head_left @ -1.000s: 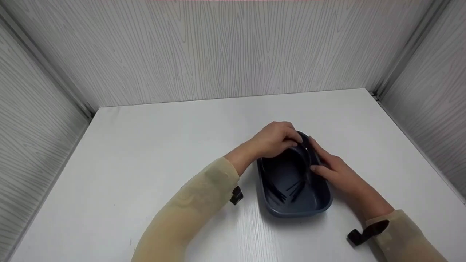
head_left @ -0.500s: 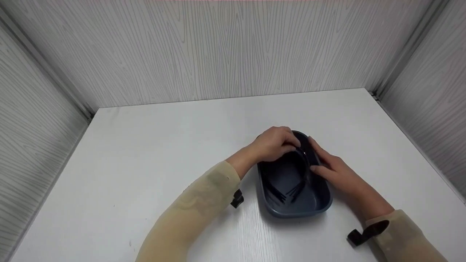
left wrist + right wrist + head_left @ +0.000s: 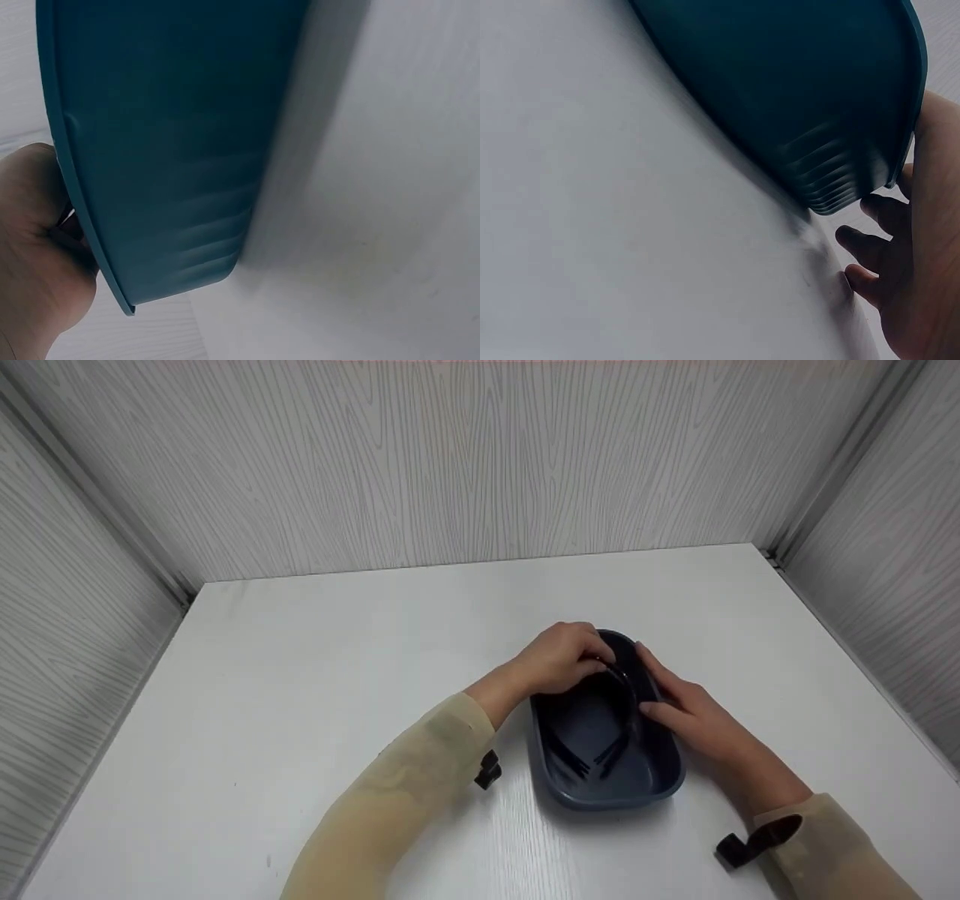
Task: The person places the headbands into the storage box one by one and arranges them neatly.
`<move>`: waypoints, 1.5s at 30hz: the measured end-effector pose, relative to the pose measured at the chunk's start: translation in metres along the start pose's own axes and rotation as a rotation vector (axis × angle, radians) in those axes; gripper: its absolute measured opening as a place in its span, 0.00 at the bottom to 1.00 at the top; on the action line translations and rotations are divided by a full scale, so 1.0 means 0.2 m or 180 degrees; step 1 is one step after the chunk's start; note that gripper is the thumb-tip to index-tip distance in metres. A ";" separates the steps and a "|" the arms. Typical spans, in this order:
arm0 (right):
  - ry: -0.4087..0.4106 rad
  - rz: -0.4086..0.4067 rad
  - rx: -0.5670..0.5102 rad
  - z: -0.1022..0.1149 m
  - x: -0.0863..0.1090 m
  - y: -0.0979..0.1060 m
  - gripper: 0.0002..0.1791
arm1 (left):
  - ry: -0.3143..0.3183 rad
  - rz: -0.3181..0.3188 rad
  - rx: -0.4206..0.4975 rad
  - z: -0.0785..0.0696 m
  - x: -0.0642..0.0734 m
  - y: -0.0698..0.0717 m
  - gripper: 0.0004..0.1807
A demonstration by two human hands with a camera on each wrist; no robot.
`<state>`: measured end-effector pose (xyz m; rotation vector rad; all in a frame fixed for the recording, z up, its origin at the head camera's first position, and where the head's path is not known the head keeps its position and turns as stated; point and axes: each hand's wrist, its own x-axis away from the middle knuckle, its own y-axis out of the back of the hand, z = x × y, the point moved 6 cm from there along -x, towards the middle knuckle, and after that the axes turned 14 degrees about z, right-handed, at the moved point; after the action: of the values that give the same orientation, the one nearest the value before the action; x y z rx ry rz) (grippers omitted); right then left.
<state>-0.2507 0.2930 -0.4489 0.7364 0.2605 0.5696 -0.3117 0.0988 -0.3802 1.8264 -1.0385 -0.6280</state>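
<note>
A dark blue plastic basin (image 3: 611, 796) with rounded corners stands on the table, its outer wall filling much of both wrist views. Inside it lies a thin black headband (image 3: 628, 690), curved, with pronged ends near the basin's front. My left hand (image 3: 559, 660) reaches over the basin's far left side and pinches the top of the headband's curve; its fingertips are partly hidden. At the right wall, my right hand (image 3: 694, 716) holds the basin with the thumb over the rim and the other fingers along the outside.
The white tabletop (image 3: 337, 682) extends to both sides of the basin. Pale wood-grain panels (image 3: 465, 465) enclose it at the back, left and right. A black strap (image 3: 750, 844) circles the right sleeve.
My left hand has shifted slightly left and nearer, with the headband's curve moving in the same way inside the basin. The right hand and the basin have hardly moved.
</note>
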 end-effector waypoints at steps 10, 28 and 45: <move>0.0006 -0.0010 0.0021 -0.01 0.00 0.00 0.42 | 0.0035 0.0038 -0.0007 0.02 0.00 0.00 0.12; 0.0017 0.0030 -0.0020 -0.01 0.01 0.01 0.42 | 0.0143 0.0061 0.0021 0.02 0.00 -0.02 0.12; -0.0012 0.0064 0.0033 -0.03 -0.04 0.01 0.42 | 0.0304 -0.0121 0.0137 0.06 0.12 0.07 0.17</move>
<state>-0.2600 0.2937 -0.4510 0.7508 0.2528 0.5861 -0.3139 0.0698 -0.3736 1.8986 -0.9626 -0.5393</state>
